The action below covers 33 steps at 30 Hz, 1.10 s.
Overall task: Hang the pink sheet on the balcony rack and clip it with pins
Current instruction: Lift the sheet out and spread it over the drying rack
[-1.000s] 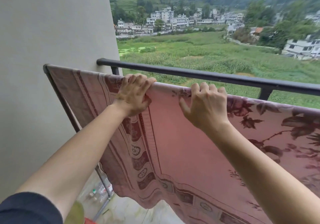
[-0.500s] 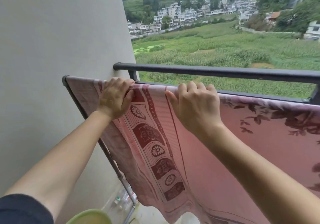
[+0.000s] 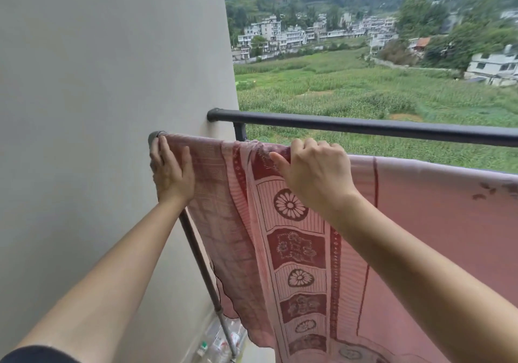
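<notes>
Left hand [image 3: 172, 172] slid out to the rack [image 3: 155, 136]'s left corner, flat on the sheet [image 3: 420, 236] now; right hand [image 3: 316, 172] still clutches the top edge. Pins next, probably.

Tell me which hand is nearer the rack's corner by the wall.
Left. The left hand lies flat on the sheet just below the corner; the right hand grips the sheet's top edge farther along, away from the wall.
</notes>
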{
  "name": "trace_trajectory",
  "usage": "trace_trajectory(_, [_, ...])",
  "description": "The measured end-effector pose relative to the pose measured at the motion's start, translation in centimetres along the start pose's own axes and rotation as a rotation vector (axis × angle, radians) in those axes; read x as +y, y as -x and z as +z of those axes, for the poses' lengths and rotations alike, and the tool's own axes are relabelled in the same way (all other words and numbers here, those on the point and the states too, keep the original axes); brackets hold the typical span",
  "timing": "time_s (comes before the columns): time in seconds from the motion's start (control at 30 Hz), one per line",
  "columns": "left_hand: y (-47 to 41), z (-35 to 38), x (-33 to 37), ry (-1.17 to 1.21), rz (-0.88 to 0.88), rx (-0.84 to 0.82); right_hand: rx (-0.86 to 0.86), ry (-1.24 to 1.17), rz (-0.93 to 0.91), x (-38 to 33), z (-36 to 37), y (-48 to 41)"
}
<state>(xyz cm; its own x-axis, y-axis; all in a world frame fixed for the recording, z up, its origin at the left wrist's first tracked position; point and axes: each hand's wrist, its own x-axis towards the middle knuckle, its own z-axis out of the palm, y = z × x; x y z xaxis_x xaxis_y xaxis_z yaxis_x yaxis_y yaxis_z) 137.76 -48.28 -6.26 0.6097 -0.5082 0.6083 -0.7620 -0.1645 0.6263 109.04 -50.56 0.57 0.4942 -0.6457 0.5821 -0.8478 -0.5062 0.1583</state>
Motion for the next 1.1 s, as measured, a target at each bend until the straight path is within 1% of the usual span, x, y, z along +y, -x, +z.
trace_trajectory(0.07, [-0.4, -0.3, -1.7, 0.023, 0.114, -0.016, 0.020, -0.005, -0.004, -2.8, 0.8, -1.7])
trace_trajectory(0.1, [-0.6, -0.4, -2.1, 0.072, 0.136, 0.006, 0.035, -0.018, -0.003, -4.0, 1.1, -2.4])
trace_trajectory(0.13, [-0.8, -0.4, -2.4, 0.133, 0.117, 0.052, 0.052, -0.034, 0.006, -5.1, 1.4, -3.0])
trace_trajectory(0.17, [-0.9, -0.3, -2.6, 0.205, 0.048, 0.096, 0.066, -0.047, 0.024, -6.0, 1.7, -3.7])
trace_trajectory(0.2, [-1.1, -0.3, -2.8, 0.296, -0.062, 0.094, 0.072, -0.054, 0.048, -6.8, 1.9, -4.3])
trace_trajectory(0.27, [-1.7, -0.6, -3.4, 0.524, -0.293, -0.046, 0.070, -0.063, 0.089, -7.8, 2.2, -5.3])
trace_trajectory(0.3, [-2.0, -0.8, -3.9, 0.610, -0.366, -0.113, 0.066, -0.074, 0.100, -8.2, 2.4, -5.8])
trace_trajectory(0.33, [-2.2, -1.0, -4.3, 0.659, -0.399, -0.155, 0.059, -0.087, 0.100, -8.6, 2.5, -6.2])
trace_trajectory(0.4, [-2.8, -1.7, -4.9, 0.714, -0.387, -0.160, 0.032, -0.104, 0.070, -9.3, 2.7, -7.2])
trace_trajectory(0.43, [-3.4, -2.1, -5.1, 0.739, -0.368, -0.121, 0.014, -0.116, 0.051, -9.6, 2.6, -7.7])
trace_trajectory(0.5, [-5.3, -3.5, -5.4, 0.766, -0.340, 0.037, -0.023, -0.162, 0.019, -10.3, 2.4, -8.4])
trace_trajectory(0.57, [-8.3, -5.4, -6.1, 0.715, -0.326, 0.221, -0.056, -0.207, -0.031, -11.2, 2.3, -9.1])
trace_trajectory(0.6, [-9.9, -6.3, -6.6, 0.687, -0.323, 0.286, -0.066, -0.220, -0.059, -11.7, 2.3, -9.2])
trace_trajectory(0.63, [-11.1, -7.0, -7.1, 0.666, -0.318, 0.316, -0.069, -0.230, -0.077, -12.1, 2.4, -9.3])
trace_trajectory(0.67, [-12.0, -7.3, -7.6, 0.636, -0.316, 0.305, -0.066, -0.238, -0.081, -12.5, 2.5, -9.4])
trace_trajectory(0.7, [-12.5, -7.1, -8.1, 0.587, -0.330, 0.245, -0.063, -0.237, -0.075, -12.7, 2.6, -9.4])
trace_trajectory(0.77, [-12.5, -6.4, -9.1, 0.506, -0.424, 0.008, -0.049, -0.178, -0.063, -12.9, 2.9, -9.1])
trace_trajectory(0.83, [-11.5, -5.5, -9.8, 0.575, -0.582, -0.276, -0.011, -0.115, -0.060, -12.9, 3.4, -8.8])
trace_trajectory(0.87, [-11.1, -5.2, -10.0, 0.615, -0.617, -0.348, 0.001, -0.105, -0.062, -12.8, 3.5, -8.7])
trace_trajectory(0.9, [-10.8, -4.9, -9.9, 0.662, -0.613, -0.355, 0.003, -0.101, -0.069, -12.8, 3.6, -8.6])
trace_trajectory(0.97, [-10.6, -4.3, -9.3, 0.758, -0.536, -0.258, 0.003, -0.101, -0.083, -12.7, 3.6, -8.6])
trace_trajectory(1.03, [-11.1, -4.1, -8.5, 0.766, -0.445, -0.146, 0.017, -0.115, -0.076, -12.4, 3.5, -8.5])
trace_trajectory(1.1, [-12.3, -4.5, -8.0, 0.736, -0.402, -0.070, 0.040, -0.116, -0.058, -11.8, 3.5, -8.3])
